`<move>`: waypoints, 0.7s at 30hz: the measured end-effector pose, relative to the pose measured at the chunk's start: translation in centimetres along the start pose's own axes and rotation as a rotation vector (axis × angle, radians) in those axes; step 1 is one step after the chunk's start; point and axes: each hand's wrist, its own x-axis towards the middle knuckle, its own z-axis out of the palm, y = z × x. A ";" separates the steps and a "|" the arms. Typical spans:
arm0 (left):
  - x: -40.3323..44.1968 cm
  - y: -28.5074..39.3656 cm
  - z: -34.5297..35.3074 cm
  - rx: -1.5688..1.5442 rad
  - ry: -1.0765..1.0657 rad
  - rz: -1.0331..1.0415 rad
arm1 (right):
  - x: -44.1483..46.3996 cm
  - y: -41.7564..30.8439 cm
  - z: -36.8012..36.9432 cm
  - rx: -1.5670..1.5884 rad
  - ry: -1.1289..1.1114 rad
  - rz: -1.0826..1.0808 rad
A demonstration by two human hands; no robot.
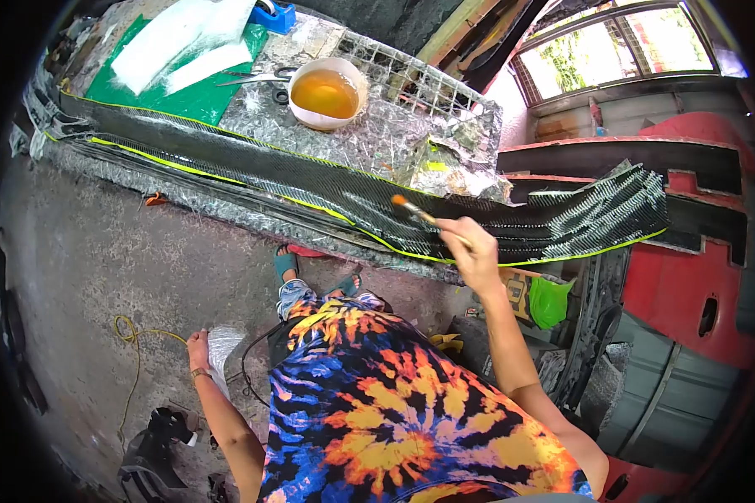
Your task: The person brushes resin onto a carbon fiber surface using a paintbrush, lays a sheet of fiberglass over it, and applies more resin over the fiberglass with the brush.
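Note:
My right hand (471,251) is closed round the handle of a paintbrush (426,218). The brush's orange bristles are over a long strip of black woven carbon-fibre cloth (294,169). Yellow-green edging runs along the strip, and its right end looks wet and shiny. Down at the left, away from the bench, my left hand (199,350) has its fingers curled. A whitish, shiny sheet (224,356) shows beside that hand; whether the fingers grip it is unclear. Behind the strip, a round white tub (326,92) contains amber liquid.
Scissors (264,77) lie left of the tub. White fibre sheets (176,46) rest on green plastic (214,99), near a blue tape dispenser (273,15). Red panels (688,293) stand at the right. A yellow cord (130,369) crosses the floor; a green bag (550,302) hangs below the strip.

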 end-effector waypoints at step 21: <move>-2.8 -2.9 1.5 0.049 0.026 -0.007 | 1.4 2.3 -2.7 -0.290 -0.387 0.005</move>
